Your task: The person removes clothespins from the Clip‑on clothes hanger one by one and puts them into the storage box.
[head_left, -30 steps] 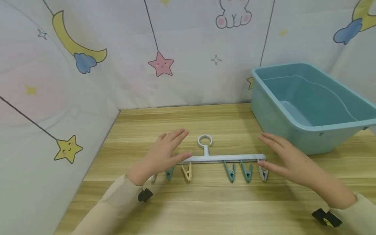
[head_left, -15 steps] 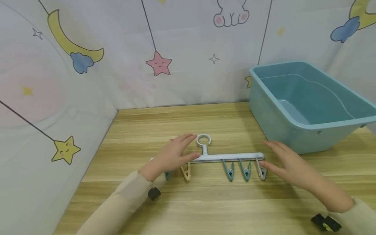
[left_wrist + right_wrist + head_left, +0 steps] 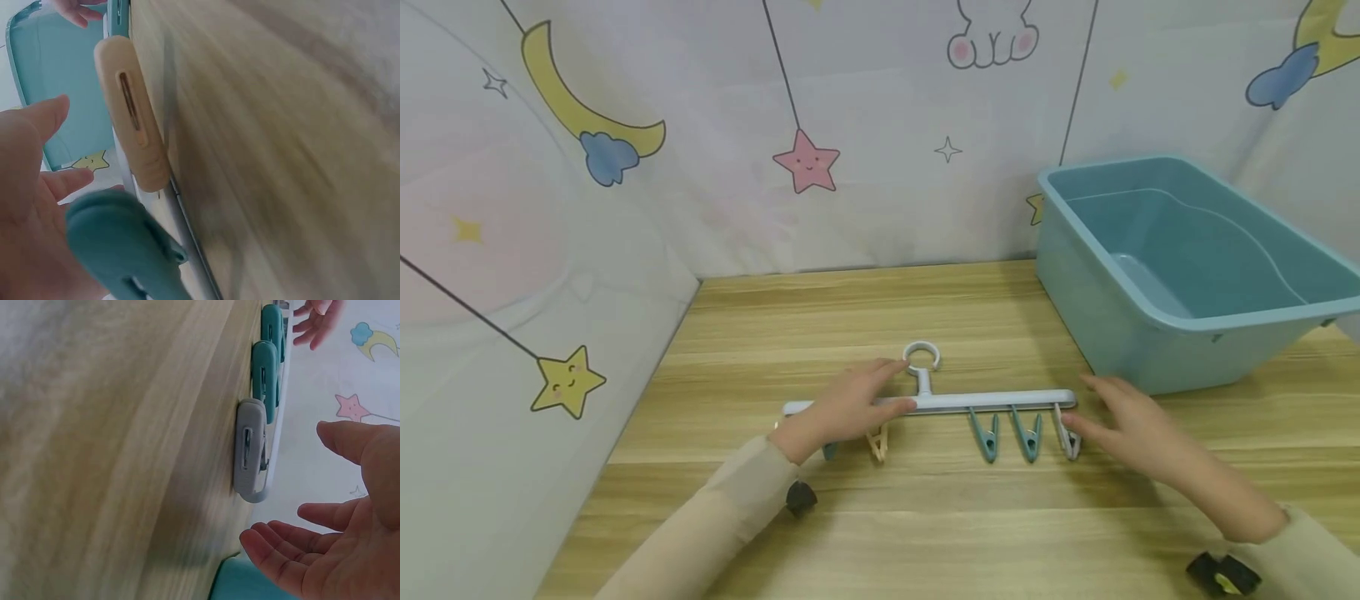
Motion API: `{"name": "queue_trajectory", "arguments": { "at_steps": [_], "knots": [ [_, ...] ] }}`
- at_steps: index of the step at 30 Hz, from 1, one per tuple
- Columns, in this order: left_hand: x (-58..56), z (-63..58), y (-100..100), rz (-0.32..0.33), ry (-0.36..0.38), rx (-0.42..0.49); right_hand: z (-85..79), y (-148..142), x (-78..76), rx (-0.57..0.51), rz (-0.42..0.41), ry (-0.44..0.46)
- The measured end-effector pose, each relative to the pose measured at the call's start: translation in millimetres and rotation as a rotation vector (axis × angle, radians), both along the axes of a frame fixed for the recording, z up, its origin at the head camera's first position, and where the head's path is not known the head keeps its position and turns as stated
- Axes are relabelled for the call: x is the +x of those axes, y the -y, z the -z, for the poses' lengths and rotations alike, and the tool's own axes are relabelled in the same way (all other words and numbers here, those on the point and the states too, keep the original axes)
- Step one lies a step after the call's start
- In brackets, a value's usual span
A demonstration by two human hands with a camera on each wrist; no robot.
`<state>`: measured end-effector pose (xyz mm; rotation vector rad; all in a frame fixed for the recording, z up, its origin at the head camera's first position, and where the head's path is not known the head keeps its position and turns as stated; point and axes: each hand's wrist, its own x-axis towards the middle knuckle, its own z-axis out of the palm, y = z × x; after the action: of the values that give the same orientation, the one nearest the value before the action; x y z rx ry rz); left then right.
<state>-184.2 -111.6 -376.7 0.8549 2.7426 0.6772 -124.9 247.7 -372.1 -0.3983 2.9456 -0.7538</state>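
Note:
A pale grey-white clip hanger [image 3: 992,399] lies flat on the table, its round hook pointing away. My left hand [image 3: 850,407] hovers over the hanger's left half, fingers extended near the base of the hook. Below it show a beige clip [image 3: 134,112] and a teal clip [image 3: 122,244], partly covered by the hand in the head view. Two teal clips [image 3: 987,442] hang from the right half, with a grey clip [image 3: 249,447] at the right end. Beside that end is my right hand [image 3: 1123,425], fingers spread, thumb close to the grey clip. Neither hand grips anything.
A large blue-green plastic tub [image 3: 1157,350] stands at the back right, behind my right hand. The wooden table [image 3: 925,533] meets a white cloth backdrop [image 3: 880,217] printed with stars and moons at the back and left.
My left hand has moved right and lower over the hanger, from its left part toward the hook. The right hand has sunk slightly beside the right end. The hanger stays put.

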Motion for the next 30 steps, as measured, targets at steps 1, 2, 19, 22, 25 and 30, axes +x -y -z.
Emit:
{"name": "queue_trajectory", "arguments": {
  "at_steps": [1,2,19,22,25,30],
  "knots": [
    [-0.3,0.6,0,0.0,0.012,0.0,1.2,0,-0.3,0.002,0.006,0.0],
    [-0.8,1.2,0,-0.001,0.019,-0.005,2.7,0,-0.6,0.005,0.012,-0.002],
    [-6.9,9.6,-5,0.057,0.041,0.014,17.1,-6,-5.2,-0.048,0.035,0.061],
    [-7.3,10.3,-6,0.055,0.047,0.024,18.6,-7,-6.2,-0.064,0.034,0.067],
    [-7.9,11.3,-7,0.053,0.048,0.036,20.4,-7,-6.8,-0.081,0.035,0.071],
    [-10.1,13.2,-9,0.054,0.047,0.038,22.9,-6,-7.2,-0.098,0.033,0.068]
  ]
}}
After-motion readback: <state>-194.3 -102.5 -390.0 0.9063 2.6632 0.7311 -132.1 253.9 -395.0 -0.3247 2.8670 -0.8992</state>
